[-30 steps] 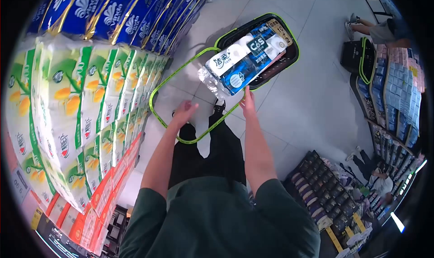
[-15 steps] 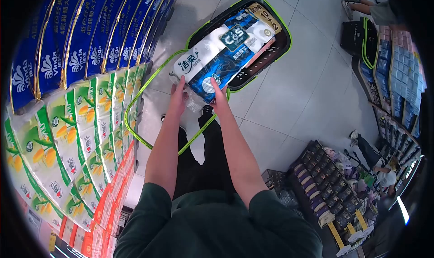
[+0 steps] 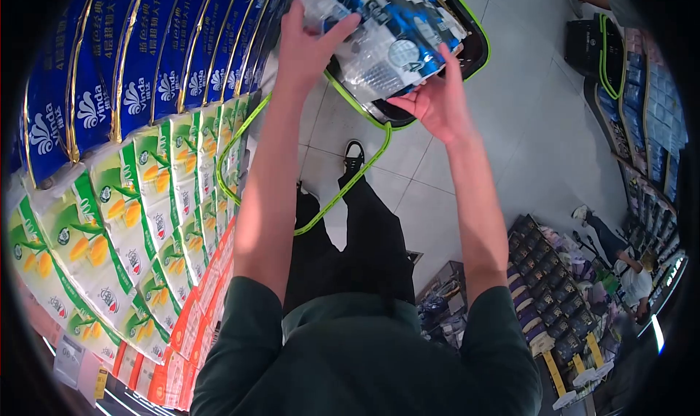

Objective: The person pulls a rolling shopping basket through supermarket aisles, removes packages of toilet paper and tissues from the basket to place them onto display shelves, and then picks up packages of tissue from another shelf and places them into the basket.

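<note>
Grips the C&S toilet-roll pack (image 3: 399, 40) with left hand (image 3: 305, 50) at the clear plastic end and right hand (image 3: 440, 101) at the near corner; holds it tilted over the green-rimmed black basket (image 3: 477, 51), perhaps touching the rim. Stands beside stacked blue Vinda packs (image 3: 149, 55).

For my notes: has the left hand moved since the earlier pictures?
Yes, upward in view: the left hand is now beside the rightmost blue packs; earlier it was lower.

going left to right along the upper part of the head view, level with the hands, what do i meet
Blue Vinda packs → left hand → blue-and-white pack → right hand → distant black basket
</note>
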Action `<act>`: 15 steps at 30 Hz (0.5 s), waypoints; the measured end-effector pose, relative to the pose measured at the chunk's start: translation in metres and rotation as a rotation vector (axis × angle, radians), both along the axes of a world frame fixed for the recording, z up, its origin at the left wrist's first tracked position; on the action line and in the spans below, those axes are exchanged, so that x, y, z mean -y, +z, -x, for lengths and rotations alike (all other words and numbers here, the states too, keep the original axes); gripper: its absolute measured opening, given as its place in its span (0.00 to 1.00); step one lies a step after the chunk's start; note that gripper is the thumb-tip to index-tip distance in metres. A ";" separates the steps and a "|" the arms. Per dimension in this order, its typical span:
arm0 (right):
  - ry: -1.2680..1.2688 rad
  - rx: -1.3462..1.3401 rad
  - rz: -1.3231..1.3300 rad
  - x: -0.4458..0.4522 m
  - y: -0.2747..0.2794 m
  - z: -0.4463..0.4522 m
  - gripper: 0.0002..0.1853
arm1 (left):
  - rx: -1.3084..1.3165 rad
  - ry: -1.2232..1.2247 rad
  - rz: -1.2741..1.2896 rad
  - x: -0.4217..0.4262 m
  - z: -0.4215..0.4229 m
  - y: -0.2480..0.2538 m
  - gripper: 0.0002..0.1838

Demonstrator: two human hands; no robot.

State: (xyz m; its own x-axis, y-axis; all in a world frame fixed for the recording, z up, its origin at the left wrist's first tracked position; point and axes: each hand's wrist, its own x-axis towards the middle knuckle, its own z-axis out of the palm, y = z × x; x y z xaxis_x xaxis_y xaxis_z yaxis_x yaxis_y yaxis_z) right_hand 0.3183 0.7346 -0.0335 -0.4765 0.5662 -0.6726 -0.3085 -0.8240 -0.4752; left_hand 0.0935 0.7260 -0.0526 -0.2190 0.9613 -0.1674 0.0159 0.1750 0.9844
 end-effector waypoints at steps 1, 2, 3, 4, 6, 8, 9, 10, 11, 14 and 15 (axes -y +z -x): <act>0.040 -0.029 -0.018 -0.008 0.002 -0.009 0.47 | -0.004 -0.004 0.009 -0.009 -0.004 0.015 0.42; 0.016 -0.029 -0.056 -0.013 0.010 -0.013 0.47 | 0.018 0.031 -0.022 -0.021 -0.015 0.033 0.33; 0.035 -0.039 -0.055 -0.020 0.013 -0.023 0.47 | 0.039 0.067 -0.058 -0.031 -0.024 0.048 0.25; 0.054 -0.046 -0.056 -0.027 0.016 -0.034 0.46 | 0.038 0.066 -0.057 -0.039 -0.029 0.059 0.25; -0.007 -0.065 -0.069 -0.034 0.027 -0.049 0.44 | 0.211 -0.109 -0.166 -0.049 -0.040 0.072 0.22; -0.067 -0.085 -0.081 -0.033 0.035 -0.058 0.43 | 0.188 -0.061 -0.064 -0.047 -0.044 0.061 0.40; -0.151 -0.074 -0.040 -0.032 0.039 -0.062 0.40 | 0.330 -0.012 -0.078 -0.042 -0.043 0.045 0.34; -0.236 -0.063 -0.004 -0.034 0.039 -0.067 0.37 | 0.473 0.033 -0.096 -0.039 -0.042 0.023 0.29; -0.187 -0.174 -0.052 -0.033 0.029 -0.077 0.35 | 0.477 0.028 -0.101 -0.033 -0.043 -0.012 0.29; -0.220 -0.173 0.032 -0.029 0.027 -0.070 0.37 | -0.725 -0.207 0.155 -0.004 -0.063 -0.124 0.32; -0.280 -0.152 0.043 -0.024 0.030 -0.063 0.36 | -0.963 -0.321 0.098 0.002 -0.075 -0.144 0.40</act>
